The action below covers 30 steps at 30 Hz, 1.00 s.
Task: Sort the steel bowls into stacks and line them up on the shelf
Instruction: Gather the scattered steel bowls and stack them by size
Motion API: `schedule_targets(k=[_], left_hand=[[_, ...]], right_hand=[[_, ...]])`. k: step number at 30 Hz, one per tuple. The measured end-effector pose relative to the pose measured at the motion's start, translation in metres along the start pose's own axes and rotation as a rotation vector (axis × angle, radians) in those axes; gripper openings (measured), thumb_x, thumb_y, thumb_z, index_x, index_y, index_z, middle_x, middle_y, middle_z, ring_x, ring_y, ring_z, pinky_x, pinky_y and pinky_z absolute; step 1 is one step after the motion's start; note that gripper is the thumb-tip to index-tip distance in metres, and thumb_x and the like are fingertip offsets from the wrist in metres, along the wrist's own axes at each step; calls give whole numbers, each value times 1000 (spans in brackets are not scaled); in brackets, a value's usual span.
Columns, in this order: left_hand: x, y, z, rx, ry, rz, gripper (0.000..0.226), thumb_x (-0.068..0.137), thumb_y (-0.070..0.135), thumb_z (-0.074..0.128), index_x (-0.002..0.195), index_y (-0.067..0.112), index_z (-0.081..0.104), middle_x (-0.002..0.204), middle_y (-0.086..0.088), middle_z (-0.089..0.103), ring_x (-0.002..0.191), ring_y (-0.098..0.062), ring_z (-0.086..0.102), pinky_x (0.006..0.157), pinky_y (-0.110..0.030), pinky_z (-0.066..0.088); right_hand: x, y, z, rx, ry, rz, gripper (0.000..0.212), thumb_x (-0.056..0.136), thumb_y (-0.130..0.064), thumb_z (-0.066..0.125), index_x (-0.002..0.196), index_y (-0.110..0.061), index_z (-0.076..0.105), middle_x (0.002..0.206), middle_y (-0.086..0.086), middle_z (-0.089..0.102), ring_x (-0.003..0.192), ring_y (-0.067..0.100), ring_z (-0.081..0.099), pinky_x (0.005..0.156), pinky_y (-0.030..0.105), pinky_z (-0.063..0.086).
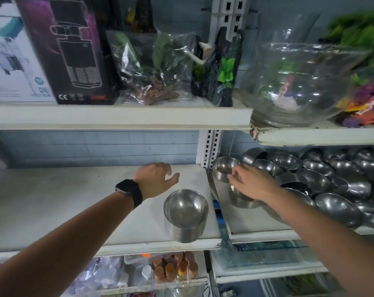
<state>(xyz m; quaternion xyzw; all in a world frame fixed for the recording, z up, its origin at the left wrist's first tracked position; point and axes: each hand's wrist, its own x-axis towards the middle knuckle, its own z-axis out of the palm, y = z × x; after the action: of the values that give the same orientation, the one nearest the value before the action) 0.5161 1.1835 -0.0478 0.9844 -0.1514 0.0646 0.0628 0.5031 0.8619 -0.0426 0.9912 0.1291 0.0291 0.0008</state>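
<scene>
A stack of steel bowls (186, 213) stands near the front right corner of the white middle shelf (53, 202). My left hand (155, 179), with a black watch on the wrist, hovers above the shelf behind that stack, fingers loosely curled and holding nothing. On the right shelf section, my right hand (253, 184) pinches the rim of a small steel bowl (223, 168) at the left end of a heap of several loose steel bowls (323, 181). Another bowl (243, 199) sits partly hidden under my right palm.
A perforated white upright (209, 146) divides the two shelf sections. The upper shelf holds boxes (64, 50), bagged aquarium plants (151, 67), a rock ornament (220, 69) and a glass fishbowl (299, 82) overhanging its edge. Jars and packets (175, 267) fill the lower shelf.
</scene>
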Motion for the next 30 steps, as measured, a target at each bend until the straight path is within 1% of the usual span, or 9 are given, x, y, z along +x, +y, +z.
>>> schedule_targets(k=[5,8,11,14,19,22,25,28,30], left_hand=[[28,33,6,-9,-35,120,51,97,64,33,108,25,63,103,6,68,89,-18,62,80,-32,52],[41,63,15,28,7,209,61,93,70,28,108,23,63,101,4,70,89,-19,64,81,-32,51],[49,94,23,31,21,277,63,93,71,26,101,22,64,95,5,70,87,-18,64,77,-30,48],[56,125,28,9,-1,330,71,86,78,16,85,22,61,83,5,68,73,-15,64,68,-31,53],[57,173,38,38,13,357,52,98,63,29,86,20,57,75,1,65,67,-16,63,63,-30,55],[67,193,44,120,-6,317,58,96,64,22,93,20,60,79,1,65,70,-16,63,62,-28,53],[76,211,53,219,-24,307,65,94,59,11,107,20,62,89,0,67,77,-18,64,61,-26,50],[73,232,58,151,-23,166,60,99,63,23,95,18,62,77,1,65,68,-16,62,65,-27,54],[72,244,61,147,-8,133,59,99,64,25,96,18,62,76,1,65,68,-16,62,66,-28,55]], right_hand=[[-42,35,-8,-22,45,143,40,101,-57,33,103,-23,55,88,-7,62,79,14,61,68,33,51],[-71,56,-8,-26,5,248,40,100,-59,33,106,-24,53,90,-7,60,82,15,61,72,34,53],[-97,75,-7,-22,12,328,40,100,-57,37,107,-21,54,95,-3,61,83,18,60,70,33,50],[-122,90,-6,-22,-2,407,41,101,-54,38,107,-18,56,95,-2,56,86,19,57,72,34,45],[-152,118,0,-56,-16,465,44,100,-59,32,102,-21,55,91,-1,60,84,17,61,75,37,55],[-158,143,5,-57,2,451,50,98,-64,27,102,-23,54,91,-2,61,85,17,63,73,37,56],[-155,166,5,-62,12,415,53,101,-62,31,112,-17,57,102,2,65,93,21,64,76,35,53],[-150,182,2,-65,17,350,55,102,-59,31,118,-14,57,107,5,64,94,22,64,80,38,55],[-148,194,5,-73,24,321,56,102,-59,30,119,-13,57,110,6,64,97,24,64,80,38,54]])
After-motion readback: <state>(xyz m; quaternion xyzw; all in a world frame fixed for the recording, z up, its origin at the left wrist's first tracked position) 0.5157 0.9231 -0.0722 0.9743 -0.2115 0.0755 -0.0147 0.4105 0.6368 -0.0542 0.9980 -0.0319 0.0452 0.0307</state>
